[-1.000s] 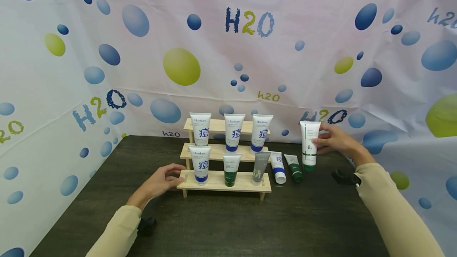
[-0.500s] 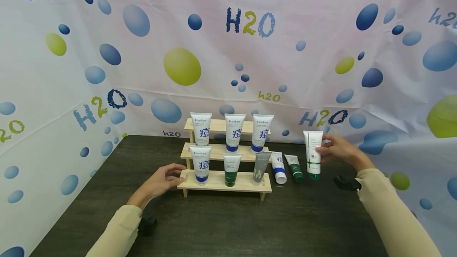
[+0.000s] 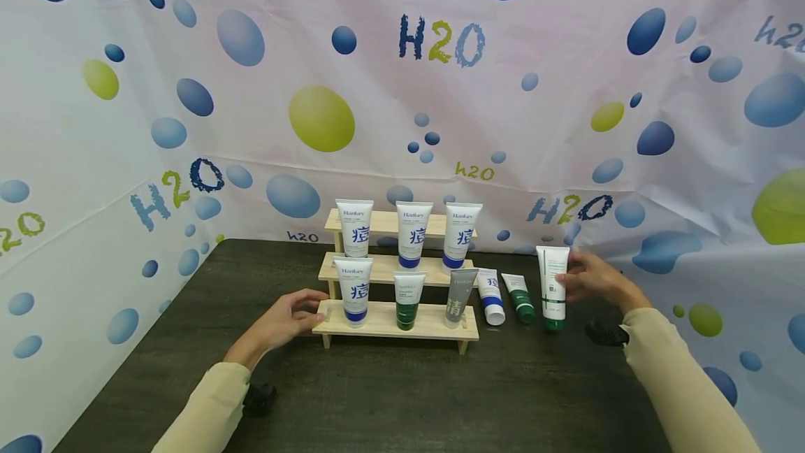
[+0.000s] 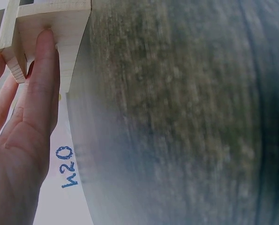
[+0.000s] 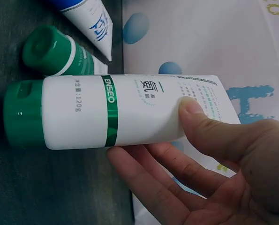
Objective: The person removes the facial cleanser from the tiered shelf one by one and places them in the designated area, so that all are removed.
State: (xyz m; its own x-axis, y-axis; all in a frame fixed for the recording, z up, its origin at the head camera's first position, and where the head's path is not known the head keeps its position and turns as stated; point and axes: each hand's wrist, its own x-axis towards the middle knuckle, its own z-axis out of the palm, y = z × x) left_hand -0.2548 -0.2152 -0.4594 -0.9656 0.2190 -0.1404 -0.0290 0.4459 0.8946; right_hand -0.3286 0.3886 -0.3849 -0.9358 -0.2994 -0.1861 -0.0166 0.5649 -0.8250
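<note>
Right hand (image 3: 596,278) lowered white tube (image 3: 553,282), slightly rightward too; cap (image 3: 555,325) perhaps touching tabletop (image 3: 402,397).

Green-capped white tube (image 3: 553,285), cap down, beyond rack (image 3: 379,318)

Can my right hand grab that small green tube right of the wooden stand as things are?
Probably not as it is: your right hand holds the larger white tube, which is also between that hand and the small green tube.

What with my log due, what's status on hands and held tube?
Left hand holding wooden stand. Right hand gripping white tube, cap down; unclear if touching table. Small green-and-white tube close by; nothing visibly blocking.
</note>
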